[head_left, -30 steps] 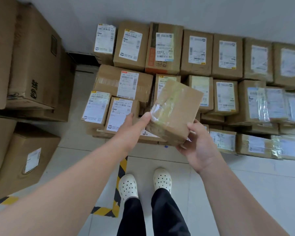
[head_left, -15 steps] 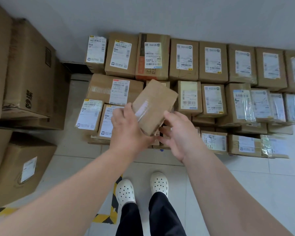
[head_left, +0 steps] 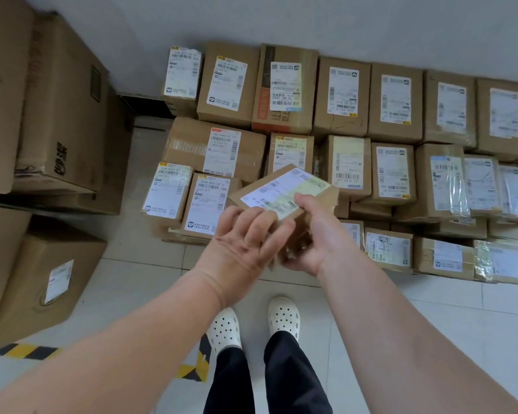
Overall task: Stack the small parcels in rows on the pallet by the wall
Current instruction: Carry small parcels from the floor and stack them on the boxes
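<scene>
You hold a small brown cardboard parcel, flat and rectangular, with its white label facing up, glossy under clear tape. Your left hand curls its fingers round the near left corner, and your right hand grips the near right edge with the thumb pressed on the label. The parcel hangs above the front row of stacked parcels, matte boxes ranged in rows against the grey wall. Half a second ago its bare taped side faced you; now it is turned label-up
</scene>
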Tool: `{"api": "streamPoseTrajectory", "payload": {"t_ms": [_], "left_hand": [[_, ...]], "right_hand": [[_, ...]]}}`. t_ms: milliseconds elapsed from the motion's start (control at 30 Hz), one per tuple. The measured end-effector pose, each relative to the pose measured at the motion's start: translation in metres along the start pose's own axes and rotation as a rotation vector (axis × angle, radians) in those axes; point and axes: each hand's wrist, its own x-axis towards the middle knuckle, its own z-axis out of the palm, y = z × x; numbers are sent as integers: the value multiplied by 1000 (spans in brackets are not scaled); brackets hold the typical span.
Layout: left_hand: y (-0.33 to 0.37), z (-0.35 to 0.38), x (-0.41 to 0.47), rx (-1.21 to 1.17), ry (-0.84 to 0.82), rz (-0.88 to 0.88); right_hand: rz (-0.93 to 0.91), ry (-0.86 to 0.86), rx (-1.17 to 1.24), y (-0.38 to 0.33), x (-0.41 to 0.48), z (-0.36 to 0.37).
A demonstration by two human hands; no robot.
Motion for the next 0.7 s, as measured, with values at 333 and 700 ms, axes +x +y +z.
{"api": "streamPoseTrajectory", "payload": {"t_ms": [333, 700], "left_hand": [[-48, 1, -26, 25, -896, -492], [-67, 47, -38, -168, -1012, -480]], "right_hand": [[-91, 123, -172, 21, 51, -24], [-165, 71, -282, 24, 117, 11]]}}
